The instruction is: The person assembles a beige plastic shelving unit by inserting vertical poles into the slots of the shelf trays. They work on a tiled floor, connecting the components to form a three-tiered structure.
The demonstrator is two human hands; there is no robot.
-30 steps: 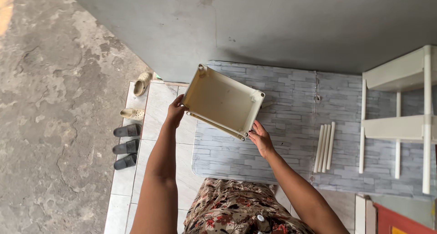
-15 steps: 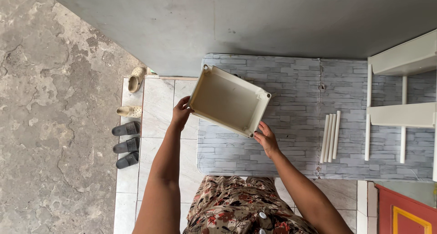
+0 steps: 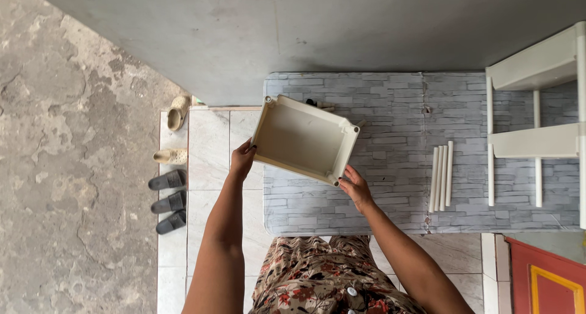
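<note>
Holding a cream plastic tray point(image 3: 303, 138) tilted above the floor, both hands grip it at opposite ends. The left hand point(image 3: 242, 160) clasps the tray's near left corner, its fingers point(image 3: 248, 148) curled over the rim. The right hand point(image 3: 355, 187) closes on the near right corner, thumb and fingers pinching the edge beside a round corner socket. The tray's hollow side faces up toward the camera, and it hangs over the left edge of a grey brick-patterned mat point(image 3: 397, 149) spread on the floor. On the mat, well to the right of the tray, lie four white tubes point(image 3: 441, 175) side by side. Farther right stands a white shelf frame point(image 3: 537, 115), two levels joined by posts. Left of the mat, on pale tiles point(image 3: 207, 149), sit dark slippers point(image 3: 168, 201) and two cream shoes point(image 3: 174, 134) in a row. A floral garment point(image 3: 317, 277) shows at the bottom edge
</note>
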